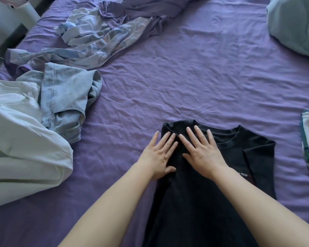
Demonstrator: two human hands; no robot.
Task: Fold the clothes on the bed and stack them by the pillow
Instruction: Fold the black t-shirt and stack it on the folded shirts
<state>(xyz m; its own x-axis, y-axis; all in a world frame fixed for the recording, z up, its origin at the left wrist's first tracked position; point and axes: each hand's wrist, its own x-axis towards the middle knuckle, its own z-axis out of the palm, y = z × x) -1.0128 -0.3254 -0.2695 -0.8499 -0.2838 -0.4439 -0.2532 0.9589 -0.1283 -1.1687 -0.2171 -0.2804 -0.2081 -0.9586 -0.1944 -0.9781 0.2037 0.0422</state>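
Head view shows the left hand (pixel 160 153) and right hand (pixel 202 151) flat, fingers straight, pressing the left fold of the black tee (pixel 203 202), well short of the pillow (pixel 296 24); next, I judge, its right side folds in.

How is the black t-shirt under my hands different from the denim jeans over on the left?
The black t-shirt lies spread flat, one side already folded in, while the denim jeans sit in a crumpled heap. The t-shirt is dark and thin-looking; the jeans are pale blue with heavy seams. The left hand and right hand press flat on the t-shirt; nothing touches the jeans. Both rest on the purple sheet, neither fully folded.
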